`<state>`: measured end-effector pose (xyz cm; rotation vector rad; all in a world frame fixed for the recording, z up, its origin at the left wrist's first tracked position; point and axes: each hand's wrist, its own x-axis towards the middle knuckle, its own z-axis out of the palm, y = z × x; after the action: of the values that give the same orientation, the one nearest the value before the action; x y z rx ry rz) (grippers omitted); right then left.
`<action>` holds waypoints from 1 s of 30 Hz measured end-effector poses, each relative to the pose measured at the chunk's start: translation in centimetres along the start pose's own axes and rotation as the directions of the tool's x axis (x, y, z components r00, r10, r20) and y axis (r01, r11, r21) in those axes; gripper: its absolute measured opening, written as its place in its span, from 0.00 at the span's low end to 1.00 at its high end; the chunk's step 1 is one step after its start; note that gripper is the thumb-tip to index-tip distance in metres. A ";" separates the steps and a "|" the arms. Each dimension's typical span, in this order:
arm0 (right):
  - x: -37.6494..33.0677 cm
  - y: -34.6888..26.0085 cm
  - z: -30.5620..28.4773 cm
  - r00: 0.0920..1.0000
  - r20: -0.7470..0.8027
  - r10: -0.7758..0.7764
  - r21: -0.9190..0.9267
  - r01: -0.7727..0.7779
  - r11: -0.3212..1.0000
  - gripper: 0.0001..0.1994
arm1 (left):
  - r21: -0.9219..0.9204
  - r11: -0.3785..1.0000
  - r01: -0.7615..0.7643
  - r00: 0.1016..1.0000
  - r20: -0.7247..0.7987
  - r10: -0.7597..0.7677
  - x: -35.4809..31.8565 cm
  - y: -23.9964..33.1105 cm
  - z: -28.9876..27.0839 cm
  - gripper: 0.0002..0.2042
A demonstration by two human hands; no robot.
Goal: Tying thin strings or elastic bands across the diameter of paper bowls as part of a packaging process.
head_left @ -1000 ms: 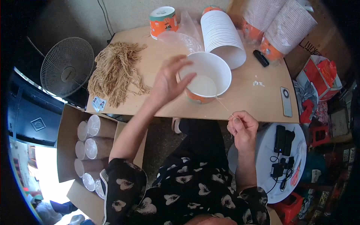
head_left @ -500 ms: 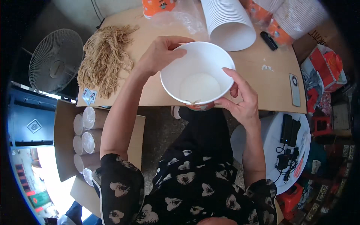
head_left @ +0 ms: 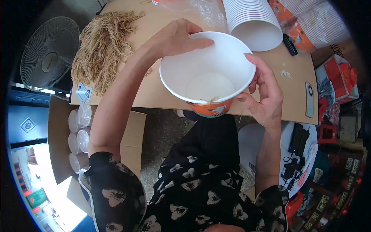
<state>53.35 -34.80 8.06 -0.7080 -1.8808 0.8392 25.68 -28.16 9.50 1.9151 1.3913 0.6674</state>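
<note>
Between my hands is a large paper bucket (head_left: 210, 83), white inside with an orange printed outside, its mouth tilted toward me. My left hand (head_left: 181, 40) grips its far left rim, thumb inside and fingers behind the wall. My right hand (head_left: 264, 92) holds the right side, with thumb and fingers at the rim. A bit of tan string (head_left: 210, 101) shows at the near rim, and a thin strand hangs below near my right thumb. To the left lies a heap of tan strings (head_left: 103, 50) on the table.
A nested stack of white paper buckets (head_left: 255, 27) lies at the back of the table (head_left: 278, 104). Bagged buckets (head_left: 320, 27), a black tool (head_left: 290, 44) and a phone (head_left: 309, 99) are at right. A carton (head_left: 58, 135) of wrapped cups stands lower left, beside a fan (head_left: 50, 54).
The bucket has come slightly nearer and turned a little, showing more of its orange outside. Both hands keep their hold. The whole view has shifted somewhat.
</note>
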 end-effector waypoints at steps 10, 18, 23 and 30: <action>0.1 0.6 -0.5 0.999 0.000 0.037 0.035 -0.037 0.999 0.40 | -0.040 0.997 0.070 0.996 -0.053 -0.072 0.1 0.8 0.4 0.22; -0.3 -0.1 -0.4 0.999 0.037 0.001 -0.022 0.000 1.000 0.39 | -0.074 0.994 0.083 0.996 -0.036 -0.086 -0.2 0.4 0.6 0.21; -0.6 0.0 -0.7 0.999 0.048 -0.014 -0.062 0.017 0.998 0.37 | -0.085 0.989 0.122 0.992 -0.032 -0.125 -0.2 1.4 0.8 0.21; -0.7 0.0 -0.7 0.998 0.066 -0.009 -0.076 0.014 0.997 0.37 | 0.051 0.994 -0.100 0.990 -0.099 0.105 -0.4 0.8 0.9 0.17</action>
<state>54.25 -35.13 7.92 -0.7242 -1.9829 0.7951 26.72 -28.88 9.58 2.0250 1.3884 0.7987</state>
